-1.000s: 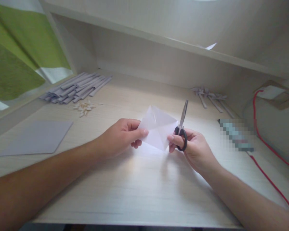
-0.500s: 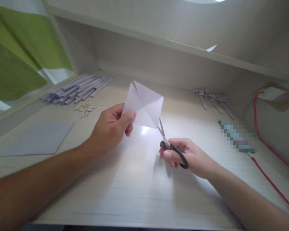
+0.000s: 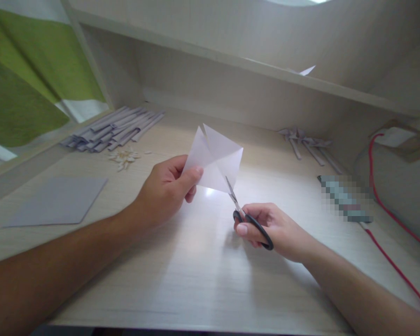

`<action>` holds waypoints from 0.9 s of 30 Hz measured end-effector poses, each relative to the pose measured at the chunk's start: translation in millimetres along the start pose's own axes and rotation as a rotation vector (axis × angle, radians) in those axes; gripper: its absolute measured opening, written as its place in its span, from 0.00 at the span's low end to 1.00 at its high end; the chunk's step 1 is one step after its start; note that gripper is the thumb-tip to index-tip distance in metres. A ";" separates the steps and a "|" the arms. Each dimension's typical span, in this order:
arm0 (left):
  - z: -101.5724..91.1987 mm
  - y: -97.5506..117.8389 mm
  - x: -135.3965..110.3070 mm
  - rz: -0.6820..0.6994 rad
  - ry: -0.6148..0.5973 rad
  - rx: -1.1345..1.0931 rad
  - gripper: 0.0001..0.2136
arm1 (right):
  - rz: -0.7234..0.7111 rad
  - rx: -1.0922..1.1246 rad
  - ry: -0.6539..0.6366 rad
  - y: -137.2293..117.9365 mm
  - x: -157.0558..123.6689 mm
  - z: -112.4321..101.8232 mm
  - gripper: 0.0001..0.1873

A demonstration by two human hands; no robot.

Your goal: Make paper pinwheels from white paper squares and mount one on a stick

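Observation:
A square sheet of white paper [image 3: 213,161] is pinched at its left edge between the thumb and fingers of my left hand [image 3: 171,184], held up above the desk. Creases cross the sheet, and a slit runs inward from its top corner. My right hand [image 3: 266,228] grips black-handled scissors [image 3: 235,198] by the loops. Their blades point up and to the left, at the paper's lower right corner, with one blade lying over the sheet. The second blade is partly hidden there.
Rolled paper sticks [image 3: 115,128] lie piled at the back left, beside small pale pieces [image 3: 124,157]. Flat paper sheets [image 3: 56,200] rest at left. Paper pinwheels [image 3: 301,137] lie back right, near a blurred phone-like object [image 3: 343,198] and a red cable [image 3: 399,270].
My left hand has brought the paper slightly right and down, onto the scissors. The blades now overlap its lower right corner, where before they were just at its edge.

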State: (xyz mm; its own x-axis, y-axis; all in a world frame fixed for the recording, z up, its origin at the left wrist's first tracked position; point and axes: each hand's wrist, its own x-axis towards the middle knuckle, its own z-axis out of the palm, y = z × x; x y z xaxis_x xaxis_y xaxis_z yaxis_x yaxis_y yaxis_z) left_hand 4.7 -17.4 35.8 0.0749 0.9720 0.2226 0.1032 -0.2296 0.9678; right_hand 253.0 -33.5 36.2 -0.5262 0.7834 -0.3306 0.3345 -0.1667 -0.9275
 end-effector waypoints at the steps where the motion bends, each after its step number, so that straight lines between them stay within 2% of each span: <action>1: -0.1 0.1 0.3 0.001 0.001 0.002 0.13 | -0.001 0.000 0.001 0.3 0.0 0.1 0.25; 27: 0.2 1.3 1.6 0.021 0.033 0.045 0.13 | 0.024 0.014 0.059 9.5 3.0 0.1 0.25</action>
State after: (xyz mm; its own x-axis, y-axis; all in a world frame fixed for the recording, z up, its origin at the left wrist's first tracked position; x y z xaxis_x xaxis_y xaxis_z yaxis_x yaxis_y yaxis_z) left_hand 5.1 -16.1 37.3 0.0450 0.9680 0.2468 0.1467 -0.2508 0.9569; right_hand 254.5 -32.8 26.4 -0.4713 0.8128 -0.3422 0.3350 -0.1939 -0.9220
